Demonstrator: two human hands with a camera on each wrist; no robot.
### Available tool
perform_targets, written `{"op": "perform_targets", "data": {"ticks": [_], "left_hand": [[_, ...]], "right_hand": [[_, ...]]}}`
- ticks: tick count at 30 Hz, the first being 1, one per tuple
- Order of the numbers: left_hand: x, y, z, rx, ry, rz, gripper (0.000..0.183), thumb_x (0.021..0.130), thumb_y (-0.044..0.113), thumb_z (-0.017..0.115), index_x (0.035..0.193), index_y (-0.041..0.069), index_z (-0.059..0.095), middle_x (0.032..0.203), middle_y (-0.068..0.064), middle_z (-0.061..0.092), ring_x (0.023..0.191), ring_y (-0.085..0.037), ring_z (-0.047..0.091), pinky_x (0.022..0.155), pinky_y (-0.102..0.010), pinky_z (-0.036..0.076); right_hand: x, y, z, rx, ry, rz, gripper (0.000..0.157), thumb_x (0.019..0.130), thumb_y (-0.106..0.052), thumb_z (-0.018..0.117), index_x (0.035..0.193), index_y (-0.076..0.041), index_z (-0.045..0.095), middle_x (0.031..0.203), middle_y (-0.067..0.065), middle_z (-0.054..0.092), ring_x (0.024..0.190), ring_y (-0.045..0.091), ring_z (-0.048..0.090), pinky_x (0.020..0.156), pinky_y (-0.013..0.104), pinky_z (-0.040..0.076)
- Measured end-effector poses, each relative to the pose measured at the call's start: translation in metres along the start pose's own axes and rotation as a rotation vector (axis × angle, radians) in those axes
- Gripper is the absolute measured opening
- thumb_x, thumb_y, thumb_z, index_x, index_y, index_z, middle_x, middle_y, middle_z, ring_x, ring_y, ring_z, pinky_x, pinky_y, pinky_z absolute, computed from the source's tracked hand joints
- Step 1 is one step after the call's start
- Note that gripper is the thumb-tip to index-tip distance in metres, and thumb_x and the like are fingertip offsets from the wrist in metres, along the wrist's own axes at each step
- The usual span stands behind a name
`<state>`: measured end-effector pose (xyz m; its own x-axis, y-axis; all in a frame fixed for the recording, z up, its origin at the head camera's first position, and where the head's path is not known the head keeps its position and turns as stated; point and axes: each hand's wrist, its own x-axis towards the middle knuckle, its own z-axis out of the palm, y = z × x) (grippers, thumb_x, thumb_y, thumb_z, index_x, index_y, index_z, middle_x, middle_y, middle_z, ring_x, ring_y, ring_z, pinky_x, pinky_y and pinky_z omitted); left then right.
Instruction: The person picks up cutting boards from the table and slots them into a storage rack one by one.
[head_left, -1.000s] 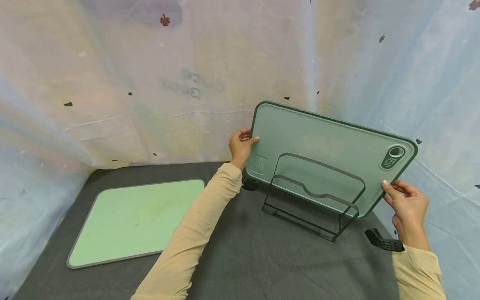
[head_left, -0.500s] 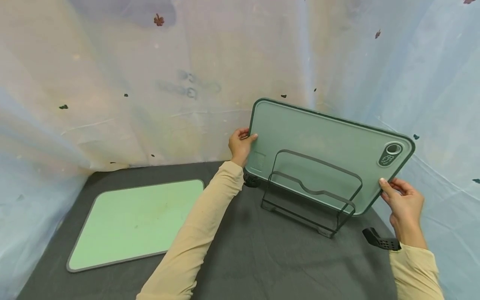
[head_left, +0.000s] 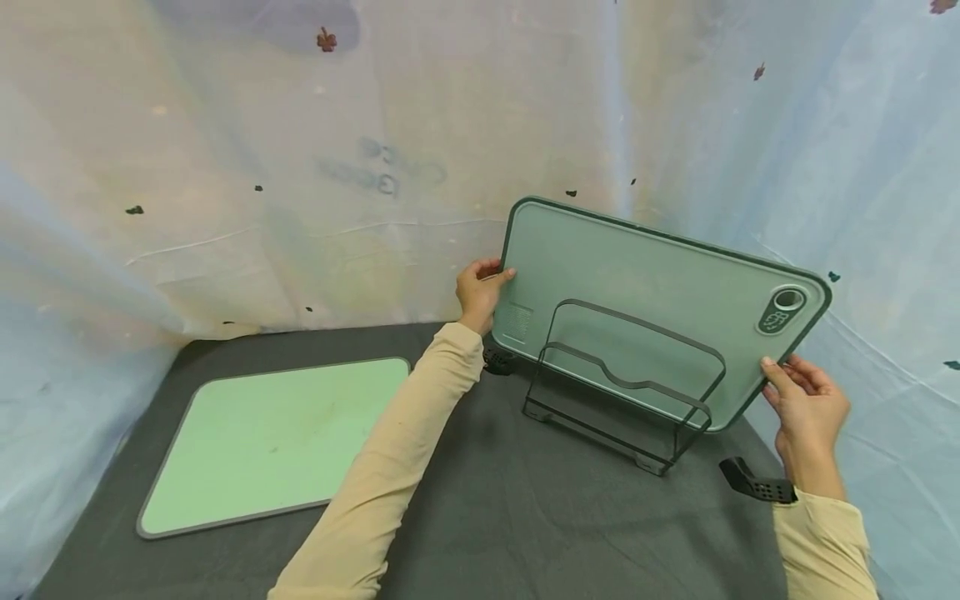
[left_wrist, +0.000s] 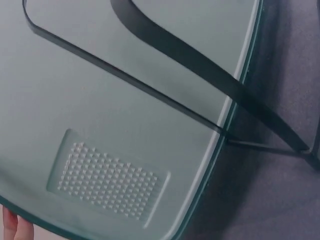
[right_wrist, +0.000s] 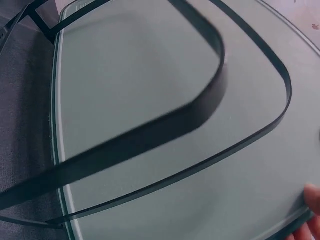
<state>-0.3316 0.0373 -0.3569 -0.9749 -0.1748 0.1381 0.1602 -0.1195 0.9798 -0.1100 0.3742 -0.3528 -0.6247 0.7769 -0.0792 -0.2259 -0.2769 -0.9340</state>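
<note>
A green cutting board (head_left: pixel 645 267) with a round handle hole stands on its long edge, leaning back. In front of its lower part runs a black wire rack (head_left: pixel 633 385). My left hand (head_left: pixel 478 293) grips the left edge, thumb on the near face and fingers behind. At the lower right edge my right hand (head_left: pixel 808 412) pinches the board the same way. The left wrist view shows a studded grating patch (left_wrist: pixel 107 180) in one corner of the board. A thumb tip (right_wrist: pixel 313 197) presses the board's face in the right wrist view.
A light green board (head_left: pixel 277 442) with a grey rim lies flat on the dark cloth-covered table (head_left: pixel 525 525), left of my left forearm. Pale printed curtains (head_left: pixel 420 108) hang behind the table and at both sides.
The upright cutting board and the rack sit very slightly farther back and left in the head view. Both hands keep their hold on the edges.
</note>
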Motion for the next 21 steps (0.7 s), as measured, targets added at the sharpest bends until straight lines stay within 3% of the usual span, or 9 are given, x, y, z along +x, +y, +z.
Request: {"op": "perform_targets", "data": {"ticks": [11, 18, 21], "left_hand": [[-0.003, 0.005, -0.012, 0.016, -0.058, 0.001, 0.028, 0.084, 0.01, 0.078, 0.108, 0.0, 0.07, 0.101, -0.008, 0.065, 0.096, -0.019, 0.058, 0.08, -0.028, 0.049], [-0.003, 0.014, -0.022, -0.009, -0.108, 0.023, 0.019, 0.091, 0.011, 0.069, 0.105, -0.002, 0.068, 0.089, -0.003, 0.06, 0.091, -0.031, 0.059, 0.079, -0.042, 0.049], [-0.003, 0.019, -0.03, -0.022, -0.13, 0.026, 0.02, 0.092, 0.009, 0.066, 0.107, -0.004, 0.067, 0.086, -0.002, 0.06, 0.083, -0.025, 0.06, 0.074, -0.037, 0.051]], "right_hand": [[-0.006, -0.014, 0.004, 0.179, 0.008, -0.055, 0.022, 0.075, 0.012, 0.077, 0.092, 0.001, 0.069, 0.074, 0.007, 0.059, 0.062, 0.013, 0.063, 0.046, 0.023, 0.052], [-0.015, -0.026, 0.012, 0.25, -0.037, -0.057, 0.022, 0.077, 0.012, 0.075, 0.094, 0.002, 0.064, 0.083, 0.008, 0.058, 0.063, 0.016, 0.059, 0.047, 0.024, 0.051], [-0.019, -0.029, 0.016, 0.272, -0.065, -0.075, 0.021, 0.079, 0.011, 0.075, 0.094, 0.003, 0.063, 0.085, 0.009, 0.058, 0.064, 0.017, 0.058, 0.049, 0.024, 0.051]]}}
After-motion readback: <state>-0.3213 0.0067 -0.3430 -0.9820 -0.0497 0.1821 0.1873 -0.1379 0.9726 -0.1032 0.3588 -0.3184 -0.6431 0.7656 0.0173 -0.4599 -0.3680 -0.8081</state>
